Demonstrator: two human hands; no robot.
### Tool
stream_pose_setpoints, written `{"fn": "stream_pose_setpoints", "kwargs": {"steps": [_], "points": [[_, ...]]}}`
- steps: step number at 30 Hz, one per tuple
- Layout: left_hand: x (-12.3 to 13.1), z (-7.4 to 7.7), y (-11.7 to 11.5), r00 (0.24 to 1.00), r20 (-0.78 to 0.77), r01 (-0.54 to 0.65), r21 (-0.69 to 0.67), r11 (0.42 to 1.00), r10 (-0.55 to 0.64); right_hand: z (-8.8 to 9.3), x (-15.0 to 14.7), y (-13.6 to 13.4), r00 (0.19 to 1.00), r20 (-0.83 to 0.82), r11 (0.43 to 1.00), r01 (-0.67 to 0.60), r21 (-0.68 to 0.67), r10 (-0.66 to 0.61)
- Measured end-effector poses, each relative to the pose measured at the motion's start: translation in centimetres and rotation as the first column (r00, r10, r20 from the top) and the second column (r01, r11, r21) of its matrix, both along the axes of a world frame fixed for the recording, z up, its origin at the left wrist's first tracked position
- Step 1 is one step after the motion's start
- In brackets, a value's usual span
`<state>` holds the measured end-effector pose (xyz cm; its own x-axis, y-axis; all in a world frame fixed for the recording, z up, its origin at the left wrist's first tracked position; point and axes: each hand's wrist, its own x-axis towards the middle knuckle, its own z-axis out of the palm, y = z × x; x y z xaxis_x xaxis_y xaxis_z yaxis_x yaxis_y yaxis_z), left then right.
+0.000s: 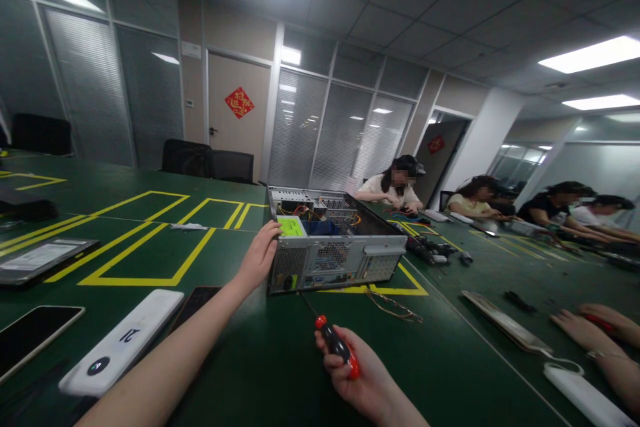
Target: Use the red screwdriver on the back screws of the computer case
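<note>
An open computer case [357,255] lies on the green table with its rear panel towards me. Its power supply, with a bright green label [291,227], sits at the left rear corner. My left hand [261,255] grips that corner, fingers over the top edge. In my right hand [361,368] is a screwdriver [336,341] with a black and red handle. Its shaft points up and left to the bottom edge of the rear panel, below the power supply. Whether the tip touches a screw is too small to tell.
Thin cables [395,305] lie before the case. On the left are a white power bank [125,340], a phone [35,337] and a hard drive [45,260]. Another person's hands [590,327] are at right, near a phone [503,320]. Several people sit farther along.
</note>
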<state>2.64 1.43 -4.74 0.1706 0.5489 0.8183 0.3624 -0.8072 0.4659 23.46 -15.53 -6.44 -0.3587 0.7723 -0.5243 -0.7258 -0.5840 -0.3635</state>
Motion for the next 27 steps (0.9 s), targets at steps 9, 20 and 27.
{"fn": "stream_pose_setpoints", "kwargs": {"steps": [9, 20, 27], "points": [[0.1, 0.2, -0.2, 1.0, -0.009, -0.011, -0.013, 1.0, 0.011, 2.4, -0.5, -0.5, 0.944, 0.293, 0.893, 0.007, 0.449, -0.154], [0.1, 0.2, -0.3, 1.0, -0.006, 0.001, -0.018, 1.0, -0.001, 2.2, -0.5, 0.1, 0.931, 0.336, 0.904, -0.012, 0.427, -0.147], [0.1, 0.1, -0.1, 1.0, -0.001, -0.003, -0.003, 1.0, 0.003, 2.4, -0.8, 0.2, 0.919, 0.352, 0.898, 0.005, 0.44, -0.177]]}}
